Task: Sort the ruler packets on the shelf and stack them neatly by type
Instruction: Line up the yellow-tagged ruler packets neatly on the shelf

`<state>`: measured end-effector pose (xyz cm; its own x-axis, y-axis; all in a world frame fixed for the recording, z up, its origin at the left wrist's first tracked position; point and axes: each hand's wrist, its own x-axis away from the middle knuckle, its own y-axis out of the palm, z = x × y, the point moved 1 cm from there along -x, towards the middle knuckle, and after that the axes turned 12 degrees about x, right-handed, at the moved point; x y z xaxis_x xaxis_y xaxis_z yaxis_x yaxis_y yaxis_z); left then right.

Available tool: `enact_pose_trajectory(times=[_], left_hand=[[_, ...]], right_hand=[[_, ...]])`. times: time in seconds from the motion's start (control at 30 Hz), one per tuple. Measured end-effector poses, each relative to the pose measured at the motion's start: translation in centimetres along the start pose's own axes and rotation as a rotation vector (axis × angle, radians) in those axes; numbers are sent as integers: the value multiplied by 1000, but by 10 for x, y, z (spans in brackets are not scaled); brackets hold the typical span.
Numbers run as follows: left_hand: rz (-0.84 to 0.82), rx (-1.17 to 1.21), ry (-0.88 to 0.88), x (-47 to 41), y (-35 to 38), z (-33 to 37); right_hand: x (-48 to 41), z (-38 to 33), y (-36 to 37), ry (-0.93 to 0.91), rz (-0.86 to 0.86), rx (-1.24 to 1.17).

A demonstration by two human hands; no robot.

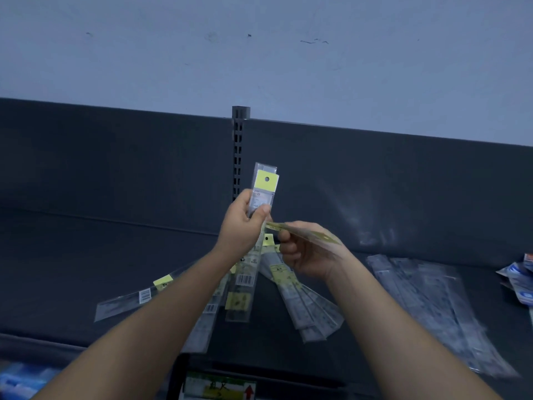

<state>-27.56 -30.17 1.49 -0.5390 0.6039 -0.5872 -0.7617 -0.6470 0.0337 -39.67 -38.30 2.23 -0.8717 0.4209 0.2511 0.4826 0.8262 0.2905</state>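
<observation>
I am holding ruler packets in both hands over the dark grey shelf (pixel 86 255).

My left hand (pixel 245 223) is curling round a clear plastic ruler packet with a yellow header card (pixel 265 192), keeping it upright with the punched header above my fist. My right hand (pixel 305 252) is pinching a flat yellow-topped packet (pixel 305 233) between thumb and fingers, seen almost edge-on and just beside the left thumb. Below my hands a fan of clear ruler packets (pixel 305 307) is lying loose on the shelf, and a separate stack of clear packets (pixel 427 298) is lying further right, near some blue and white packets (pixel 519 281). A slotted grey metal upright (pixel 238 151) is standing behind my hands.
</observation>
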Motion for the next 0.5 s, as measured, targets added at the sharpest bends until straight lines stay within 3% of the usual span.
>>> enact_pose_trajectory(times=[0.07, 0.2, 0.4, 0.5], left_hand=[[-26, 3, 5, 1, 1, 2], [-250, -32, -50, 2, 1, -1], [-50, -56, -51, 1, 0, -5], [-118, -66, -61, 0, -1, -2]], right_hand=[[1, -3, -1, 44, -6, -21], [-1, -5, -9, 99, -58, -151], [4, 1, -3, 83, 52, -25], [6, 1, -3, 63, 56, -65]])
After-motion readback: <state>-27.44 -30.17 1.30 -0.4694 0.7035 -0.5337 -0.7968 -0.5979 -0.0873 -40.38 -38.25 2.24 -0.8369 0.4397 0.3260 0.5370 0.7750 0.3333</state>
